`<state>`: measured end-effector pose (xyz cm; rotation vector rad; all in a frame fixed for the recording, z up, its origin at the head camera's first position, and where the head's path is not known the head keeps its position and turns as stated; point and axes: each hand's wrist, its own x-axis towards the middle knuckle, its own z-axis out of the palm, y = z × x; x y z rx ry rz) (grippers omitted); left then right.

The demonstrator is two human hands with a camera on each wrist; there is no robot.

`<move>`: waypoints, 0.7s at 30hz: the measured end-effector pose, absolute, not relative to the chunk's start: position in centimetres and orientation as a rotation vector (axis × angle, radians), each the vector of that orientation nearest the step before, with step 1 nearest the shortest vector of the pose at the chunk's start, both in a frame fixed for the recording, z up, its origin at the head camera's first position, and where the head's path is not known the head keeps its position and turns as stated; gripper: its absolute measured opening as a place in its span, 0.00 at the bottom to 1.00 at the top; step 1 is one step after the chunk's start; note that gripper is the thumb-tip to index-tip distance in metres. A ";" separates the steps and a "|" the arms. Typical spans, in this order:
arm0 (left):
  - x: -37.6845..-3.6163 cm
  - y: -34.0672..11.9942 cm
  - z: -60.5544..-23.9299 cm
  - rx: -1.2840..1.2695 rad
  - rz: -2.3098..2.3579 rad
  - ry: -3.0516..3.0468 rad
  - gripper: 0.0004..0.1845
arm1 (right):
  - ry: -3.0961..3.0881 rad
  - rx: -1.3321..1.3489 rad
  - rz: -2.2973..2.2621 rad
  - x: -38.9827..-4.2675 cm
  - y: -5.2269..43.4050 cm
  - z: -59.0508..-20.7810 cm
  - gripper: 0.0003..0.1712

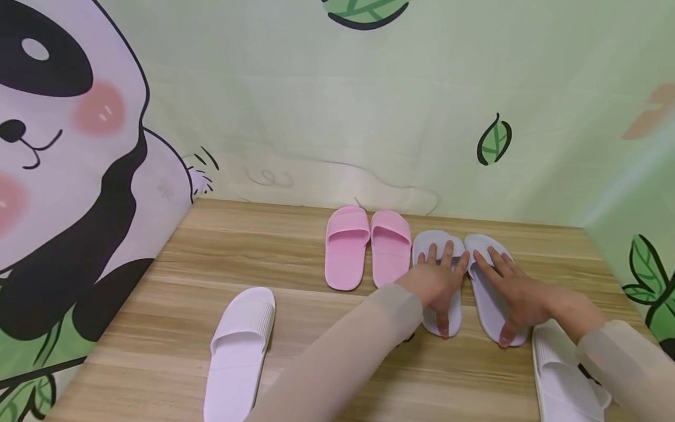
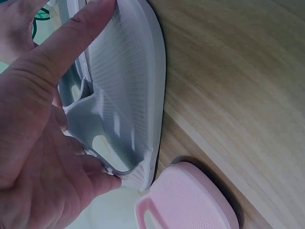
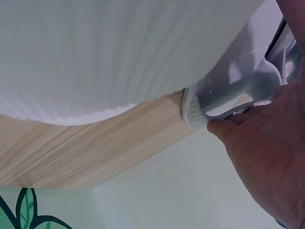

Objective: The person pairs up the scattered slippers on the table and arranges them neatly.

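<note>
The left hand (image 1: 435, 284) lies over the left grey slipper (image 1: 454, 310), its fingers spread and nearly straight across the strap and its thumb reaching back toward the heel; it touches the slipper without clenching. The right hand (image 1: 522, 296) rests in much the same way on the right grey slipper (image 1: 486, 299), fingers extended over the strap, thumb near the heel end. Both grey slippers lie on a wood-grain surface (image 1: 295, 346), toes toward the pale green wall (image 1: 274, 99); they come close together at the straps and splay apart toward the heels. Just beside the left grey one, on the person's left, stands a pair of pink slippers, the left pink slipper (image 1: 345, 261) near the right pink slipper (image 1: 390, 258), their toes by the wall. Nearer the person, a white slipper (image 1: 232, 357) with a ribbed strap lies well apart on the left, and another white slipper (image 1: 564, 384) lies near the right wrist, partly hidden by a beige sleeve (image 1: 627, 366). The wall bears a printed panda (image 1: 118, 187) and green leaves (image 1: 494, 140).
</note>
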<state>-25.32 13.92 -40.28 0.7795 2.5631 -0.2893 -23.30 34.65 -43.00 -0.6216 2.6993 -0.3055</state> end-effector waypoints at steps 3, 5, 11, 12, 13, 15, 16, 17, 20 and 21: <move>-25.6 14.0 -40.1 0.779 -0.290 2.570 0.84 | 2.698 -0.619 -0.296 -23.7 34.7 -42.9 0.98; -25.8 14.0 -40.1 0.776 -0.280 2.580 0.84 | 2.698 -0.615 -0.288 -24.0 34.7 -42.8 0.98; -26.3 13.9 -40.0 0.771 -0.251 2.612 0.83 | 2.695 -0.608 -0.302 -24.9 34.8 -42.6 0.97; -26.4 13.9 -40.0 0.768 -0.248 2.616 0.83 | 2.694 -0.609 -0.306 -25.0 34.8 -42.6 0.97; -26.4 13.9 -40.0 0.767 -0.246 2.621 0.83 | 2.696 -0.617 -0.309 -25.2 34.8 -42.6 0.97; -26.6 14.0 -40.1 0.763 -0.245 2.622 0.83 | 2.695 -0.623 -0.314 -25.4 34.8 -42.6 0.97; -26.7 14.0 -40.1 0.764 -0.253 2.620 0.82 | 2.692 -0.626 -0.315 -25.4 34.8 -42.6 0.97; -26.8 14.1 -40.2 0.763 -0.259 2.617 0.82 | 2.688 -0.624 -0.313 -25.5 34.8 -42.6 0.97; -27.3 14.5 -40.6 0.759 -0.277 2.606 0.82 | 2.679 -0.616 -0.307 -25.7 35.0 -42.7 0.96; -27.4 14.6 -40.7 0.757 -0.287 2.602 0.82 | 2.677 -0.614 -0.304 -25.8 35.0 -42.8 0.96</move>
